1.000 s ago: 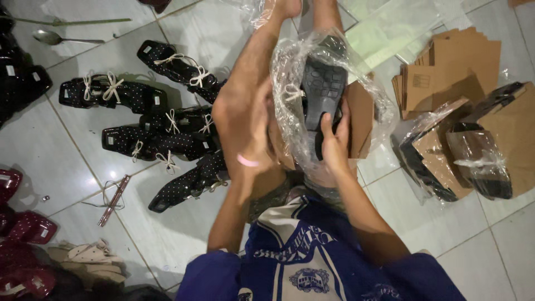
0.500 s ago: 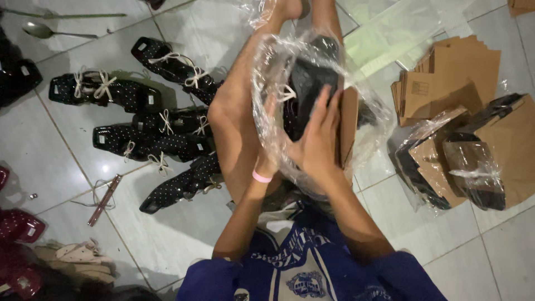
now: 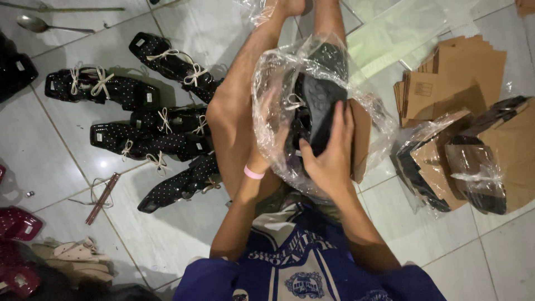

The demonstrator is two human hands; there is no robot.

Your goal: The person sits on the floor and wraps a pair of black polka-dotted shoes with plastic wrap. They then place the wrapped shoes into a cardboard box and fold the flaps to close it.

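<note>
I sit on a tiled floor with my legs stretched out. My right hand (image 3: 330, 157) grips a black shoe (image 3: 321, 103), sole up, inside a clear plastic bag (image 3: 283, 73) held over my lap. My left hand (image 3: 271, 136) is inside the bag's opening, behind the plastic, by a second black shoe with a pale bow. A pink band circles my left wrist. A brown cardboard piece (image 3: 361, 139) sits behind the shoe in the bag.
Several black dotted shoes with pale bows (image 3: 146, 142) lie on the floor at left. Bagged shoes with cardboard (image 3: 473, 164) and a stack of flat cardboard (image 3: 446, 78) lie at right. A spoon (image 3: 39, 24) lies top left, dark red shoes (image 3: 16, 226) bottom left.
My right hand has slid up over the shoe's sole, and the shoe sits deeper in the bag. My left hand has gone inside the bag's opening.
</note>
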